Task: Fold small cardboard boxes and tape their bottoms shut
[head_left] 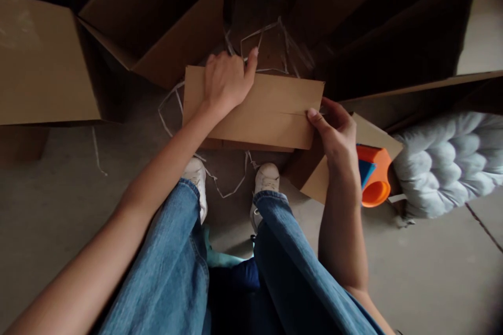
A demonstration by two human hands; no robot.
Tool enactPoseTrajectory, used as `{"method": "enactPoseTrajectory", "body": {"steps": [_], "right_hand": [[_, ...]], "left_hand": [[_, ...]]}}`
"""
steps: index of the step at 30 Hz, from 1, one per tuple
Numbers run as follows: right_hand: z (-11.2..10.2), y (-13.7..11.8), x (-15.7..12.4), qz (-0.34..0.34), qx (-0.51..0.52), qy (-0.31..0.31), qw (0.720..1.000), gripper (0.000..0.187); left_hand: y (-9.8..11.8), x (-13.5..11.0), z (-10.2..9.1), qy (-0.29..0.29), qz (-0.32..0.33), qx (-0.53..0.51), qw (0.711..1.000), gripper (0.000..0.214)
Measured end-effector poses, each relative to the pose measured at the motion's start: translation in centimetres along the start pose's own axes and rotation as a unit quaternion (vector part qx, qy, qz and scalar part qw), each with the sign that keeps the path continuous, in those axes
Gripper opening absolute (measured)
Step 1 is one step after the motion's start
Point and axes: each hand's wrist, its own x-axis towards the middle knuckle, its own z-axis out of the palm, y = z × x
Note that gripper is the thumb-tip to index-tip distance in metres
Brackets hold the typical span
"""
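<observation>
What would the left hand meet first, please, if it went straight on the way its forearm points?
Ahead of the left hand, most likely the pale strapping beyond the far edge of the cardboard piece; depth is unclear, so it might pass above.

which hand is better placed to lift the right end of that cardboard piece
Probably the right hand: it pinches the cardboard piece at its right edge, while the left hand lies over the far edge, toward the left end.

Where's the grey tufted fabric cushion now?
At the head view's right edge, the grey tufted fabric cushion sits right of the right hand and the orange plastic piece with a round opening.
</observation>
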Motion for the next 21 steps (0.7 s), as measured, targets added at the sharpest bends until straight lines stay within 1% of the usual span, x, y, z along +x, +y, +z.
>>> {"method": "enactPoseTrajectory", "body": {"steps": [2,4,5,7,8,10,12,13,14,15,16,19,21], "right_hand": [[0.0,-0.2,-0.1,0.007,-0.014,0.015,1.0,0.05],[-0.1,-1.1,-0.1,-0.008,-0.055,0.039,0.998,0.054],[-0.1,-2.0,-0.1,-0.026,-0.086,0.05,0.995,0.057],[0.3,-4.7,0.1,-0.078,-0.158,0.068,0.982,0.06],[0.8,-6.2,0.3,-0.113,-0.19,0.073,0.972,0.057],[2.5,-9.1,0.9,-0.173,-0.244,0.079,0.951,0.047],[4.8,-10.8,1.7,-0.206,-0.3,0.083,0.928,0.043],[6.0,-10.9,2.3,-0.227,-0.316,0.089,0.917,0.044],[7.1,-10.7,2.8,-0.237,-0.328,0.064,0.912,0.046],[8.0,-10.1,3.3,-0.216,-0.333,0.022,0.917,0.046],[8.6,-9.4,3.7,-0.194,-0.32,0.01,0.927,0.043],[9.2,-7.6,4.4,-0.18,-0.291,0.005,0.94,0.035],[9.0,-7.3,4.5,-0.183,-0.283,-0.011,0.941,0.031]], "left_hand": [[-1.4,0.5,1.2,0.002,-0.037,-0.038,0.999,0.03],[-2.3,0.9,1.6,0.013,-0.038,-0.078,0.996,0.029],[-2.5,0.9,1.6,0.013,-0.033,-0.086,0.996,0.029],[-2.4,1.0,1.3,-0.003,-0.021,-0.068,0.997,0.032],[-2.2,0.9,1.2,-0.014,-0.018,-0.044,0.999,0.032],[-1.6,0.8,0.9,-0.026,-0.02,0.015,0.999,0.033],[-1.2,0.6,0.9,-0.027,-0.029,0.053,0.998,0.032],[-1.1,0.5,1.0,-0.029,-0.033,0.06,0.997,0.032],[-1.1,0.5,1.1,-0.03,-0.037,0.055,0.997,0.033],[-1.3,0.5,1.2,-0.031,-0.041,0.036,0.998,0.034],[-1.6,0.5,1.4,-0.032,-0.047,0.007,0.998,0.036],[-2.6,0.6,1.9,-0.018,-0.077,-0.102,0.992,0.038],[-3.0,0.7,2.0,0.003,-0.094,-0.157,0.983,0.033]]}}
